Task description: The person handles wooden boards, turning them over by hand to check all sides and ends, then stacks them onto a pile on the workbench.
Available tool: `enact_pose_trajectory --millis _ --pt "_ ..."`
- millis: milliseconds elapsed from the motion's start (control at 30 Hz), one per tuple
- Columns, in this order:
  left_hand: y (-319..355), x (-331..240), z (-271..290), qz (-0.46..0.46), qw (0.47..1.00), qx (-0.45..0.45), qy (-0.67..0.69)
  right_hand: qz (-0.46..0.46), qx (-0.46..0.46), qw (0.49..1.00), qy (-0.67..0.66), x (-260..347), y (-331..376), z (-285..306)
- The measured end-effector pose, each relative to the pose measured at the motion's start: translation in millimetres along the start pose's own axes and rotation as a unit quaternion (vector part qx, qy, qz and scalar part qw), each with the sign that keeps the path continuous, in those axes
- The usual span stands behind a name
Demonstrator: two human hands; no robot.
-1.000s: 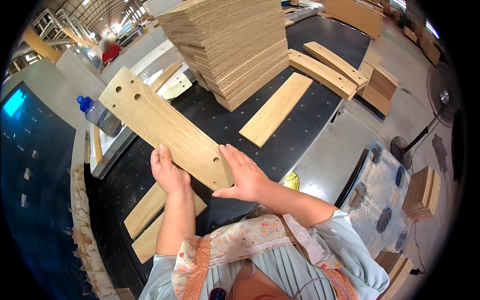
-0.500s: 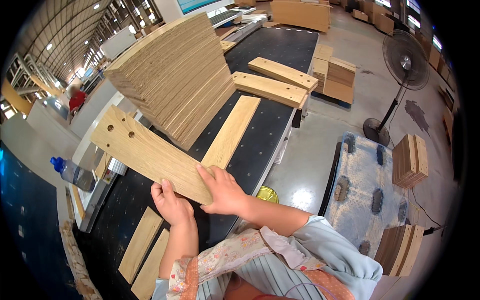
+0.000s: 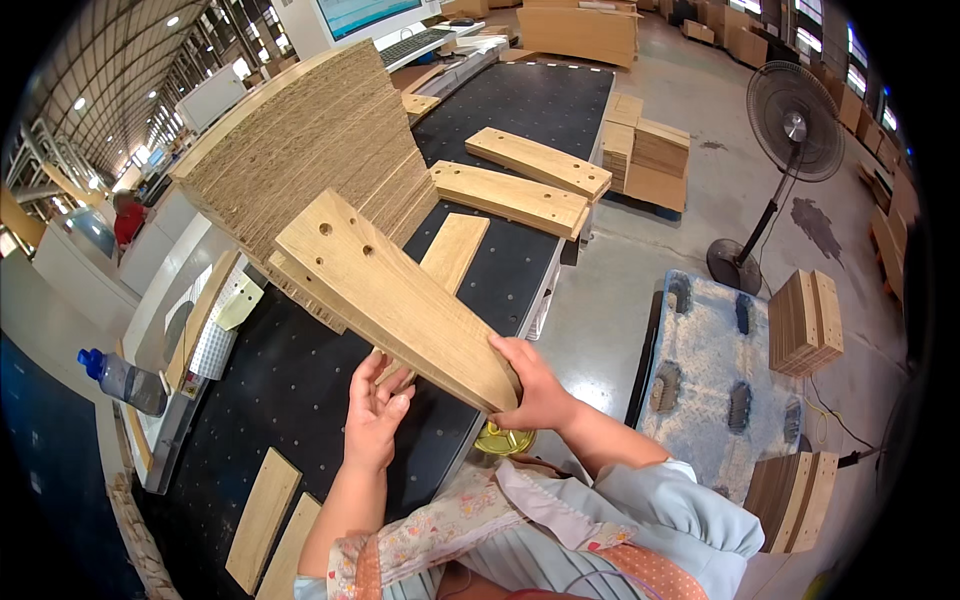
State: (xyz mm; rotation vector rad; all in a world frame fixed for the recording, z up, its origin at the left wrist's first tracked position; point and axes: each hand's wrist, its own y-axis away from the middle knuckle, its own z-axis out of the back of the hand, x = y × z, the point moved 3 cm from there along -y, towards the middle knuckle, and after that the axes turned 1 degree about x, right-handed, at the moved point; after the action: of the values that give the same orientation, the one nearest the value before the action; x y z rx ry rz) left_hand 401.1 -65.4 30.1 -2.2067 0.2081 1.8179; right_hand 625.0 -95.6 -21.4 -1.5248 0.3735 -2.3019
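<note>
My right hand point(image 3: 540, 392) grips the near end of a pale wooden board point(image 3: 395, 290), thumb below and fingers on the upper edge. The board is tilted above the black table, its far end showing several drilled holes. Beside its lower edge, my left hand point(image 3: 374, 420) has its fingers apart; some fingertips come close to the board's edge, and I cannot tell whether they touch. Partly hidden behind the held board, another plain board point(image 3: 458, 245) lies on the table. A tall stack of boards point(image 3: 300, 140) stands just beyond.
The black table point(image 3: 270, 380) also carries two drilled boards point(image 3: 510, 198) at its right edge and two plain boards point(image 3: 262, 520) at the lower left. A water bottle point(image 3: 128, 382) stands left. On the right are a blue pallet point(image 3: 705, 380) with board stacks and a standing fan point(image 3: 795, 125).
The held board has moved right and turned steeper, showing its lower side edge. My right hand moved right with it. My left hand's fingers have spread and come off the board's face.
</note>
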Motion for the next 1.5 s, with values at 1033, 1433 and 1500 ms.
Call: enact_pose_trajectory --millis 1033,1433,1500 --pt "4.2 27.1 -82.7 -0.189 0.925 0.301 -0.135 0.04 0.049 0.997 -0.038 -0.3 51.9 -12.4" --pt "39.6 92.9 -110.0 -0.099 0.898 0.394 -0.171 -0.132 -0.03 0.988 0.076 -14.2 153.4 -37.4" --pt "48.5 90.5 -112.0 -0.119 0.874 0.403 -0.243 -0.143 -0.079 0.982 0.095 -7.9 171.8 -23.8"
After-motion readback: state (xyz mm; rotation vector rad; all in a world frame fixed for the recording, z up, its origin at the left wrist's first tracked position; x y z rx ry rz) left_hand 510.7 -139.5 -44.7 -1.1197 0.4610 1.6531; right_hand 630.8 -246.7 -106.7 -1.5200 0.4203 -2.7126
